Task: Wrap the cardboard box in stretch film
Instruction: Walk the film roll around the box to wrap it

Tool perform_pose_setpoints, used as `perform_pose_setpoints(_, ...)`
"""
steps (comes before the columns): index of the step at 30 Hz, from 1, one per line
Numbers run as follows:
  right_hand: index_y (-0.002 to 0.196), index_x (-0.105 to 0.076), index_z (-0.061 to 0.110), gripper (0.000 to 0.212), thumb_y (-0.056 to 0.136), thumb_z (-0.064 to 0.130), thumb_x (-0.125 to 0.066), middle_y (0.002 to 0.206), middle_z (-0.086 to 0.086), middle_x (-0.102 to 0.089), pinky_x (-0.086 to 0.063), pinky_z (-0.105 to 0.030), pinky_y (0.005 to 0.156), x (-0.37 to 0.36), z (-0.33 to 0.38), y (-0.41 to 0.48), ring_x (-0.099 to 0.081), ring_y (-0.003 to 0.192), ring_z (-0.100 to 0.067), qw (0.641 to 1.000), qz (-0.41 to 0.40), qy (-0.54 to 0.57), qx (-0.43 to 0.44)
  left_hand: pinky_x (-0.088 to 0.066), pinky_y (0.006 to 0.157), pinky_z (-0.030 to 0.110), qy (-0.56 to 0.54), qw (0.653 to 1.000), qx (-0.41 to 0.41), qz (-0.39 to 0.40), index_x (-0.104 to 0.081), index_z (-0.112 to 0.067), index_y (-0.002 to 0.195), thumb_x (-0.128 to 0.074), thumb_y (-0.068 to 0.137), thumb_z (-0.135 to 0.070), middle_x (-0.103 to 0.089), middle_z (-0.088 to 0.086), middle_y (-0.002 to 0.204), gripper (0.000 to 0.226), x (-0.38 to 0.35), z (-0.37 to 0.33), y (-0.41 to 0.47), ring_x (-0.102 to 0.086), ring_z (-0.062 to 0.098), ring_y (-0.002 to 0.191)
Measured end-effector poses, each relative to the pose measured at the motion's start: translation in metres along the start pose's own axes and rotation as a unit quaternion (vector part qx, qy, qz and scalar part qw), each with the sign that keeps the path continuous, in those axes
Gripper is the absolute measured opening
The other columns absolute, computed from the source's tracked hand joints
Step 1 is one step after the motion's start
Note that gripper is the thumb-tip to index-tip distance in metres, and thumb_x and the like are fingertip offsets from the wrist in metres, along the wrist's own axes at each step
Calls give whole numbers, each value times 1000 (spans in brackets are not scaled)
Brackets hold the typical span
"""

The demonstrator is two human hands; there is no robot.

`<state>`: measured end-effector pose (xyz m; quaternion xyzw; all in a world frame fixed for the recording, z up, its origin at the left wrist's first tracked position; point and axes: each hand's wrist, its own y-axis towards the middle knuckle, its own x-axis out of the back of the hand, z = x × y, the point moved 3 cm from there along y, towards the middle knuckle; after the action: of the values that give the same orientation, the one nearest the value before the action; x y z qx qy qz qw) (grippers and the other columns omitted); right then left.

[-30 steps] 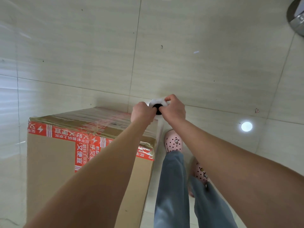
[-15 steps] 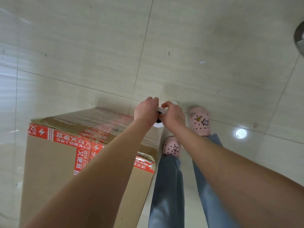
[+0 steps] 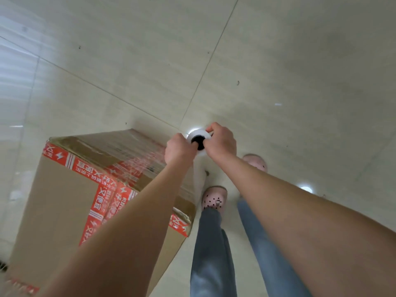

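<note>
Both hands are on the roll of stretch film (image 3: pixel 195 133), just right of centre frame. The left hand (image 3: pixel 179 149) and right hand (image 3: pixel 221 142) each have their grip clamped on the top end, one from either side of the dark core hole. I can't tell if any fingertips go down into the core.

A pale sheet of film (image 3: pixel 199 174) drops from the roll toward the near right corner of the cardboard box (image 3: pixel 62 202). The box stands on the tiled floor (image 3: pixel 278 61) in the lower left of the frame, and its top already looks shiny and wrinkled with film.

My read is that this is mid-wrap, with the roll being carried round that corner. The next move probably calls for holding the film taut and stepping along the next side so it lies flat.

As for writing, the red tape (image 3: pixel 91 169) on the box has white Chinese characters and lightning-bolt marks, upside down from here. One bit looks like 又便宜, and the rest I can't read. There are pink shoes (image 3: pixel 214 199) below the roll.
</note>
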<state>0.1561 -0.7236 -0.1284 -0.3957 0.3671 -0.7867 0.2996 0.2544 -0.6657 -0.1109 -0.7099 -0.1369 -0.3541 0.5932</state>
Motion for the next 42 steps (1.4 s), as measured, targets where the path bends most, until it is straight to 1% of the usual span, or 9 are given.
perform_pose_setpoints(6,105,-62,21,21,87,16,-52,109,-7,-62,-40,-28,69,-9,8,2,-61,92,-29,998,28,-46,34,-38,60,34,236,949,-208,-14,-50,-11,114,-56,86,-8,-52,9,112,29,10,-28,8,-58,30,94)
perform_pose_setpoints(9,107,-62,21,23,88,17,-50,111,-8,-60,-39,-29,68,-4,13,5,-60,94,-30,995,35,-80,57,-35,58,34,259,939,-225,-13,-51,-9,110,-54,86,-6,-53,10,108,25,9,-31,10,-57,31,92)
perform_pose_setpoints(19,108,-60,24,25,84,19,-54,112,-5,-60,-47,-32,78,-3,36,12,-59,95,-29,977,58,-174,105,-39,60,35,139,977,-157,-29,-53,-6,106,-58,85,-9,-53,10,103,21,23,-19,17,-58,31,88)
perform_pose_setpoints(22,112,-55,24,27,85,20,-55,117,-2,-52,-39,-30,75,-3,45,16,-55,94,-26,980,51,-171,91,-39,60,34,87,987,-130,-32,-53,-7,100,-54,85,-9,-53,9,95,15,28,-14,25,-58,31,84)
perform_pose_setpoints(26,116,-50,23,35,82,23,-59,120,-5,-50,-41,-31,77,-10,63,24,-57,101,-28,986,44,-145,63,-38,62,30,-65,997,-2,-47,-55,-10,95,-58,83,-19,-55,6,87,16,44,4,39,-54,28,81)
perform_pose_setpoints(33,117,-56,23,37,82,15,-58,114,-5,-60,-45,-30,80,-41,104,40,-59,103,-26,992,62,-88,68,-40,66,30,-224,960,159,-43,-51,-13,93,-57,82,-31,-61,5,94,22,56,34,52,-56,26,82)
perform_pose_setpoints(35,115,-58,23,36,81,12,-57,112,-6,-61,-44,-29,77,-47,110,43,-59,101,-27,990,60,-103,71,-40,66,30,-196,970,138,-30,-51,-13,97,-58,83,-31,-61,4,96,25,61,39,58,-57,25,84)
perform_pose_setpoints(38,114,-59,25,35,81,12,-55,113,-6,-61,-43,-28,75,-50,115,45,-60,100,-28,988,54,-123,77,-38,64,32,-67,997,15,-41,-48,-11,112,-60,86,-27,-54,4,104,33,73,33,69,-56,26,88)
perform_pose_setpoints(42,116,-60,27,36,84,15,-53,116,-4,-63,-45,-29,80,-48,126,48,-60,102,-27,978,59,-171,106,-35,57,33,54,989,-125,-63,-50,-12,111,-55,88,-17,-53,8,109,24,84,15,86,-57,30,88)
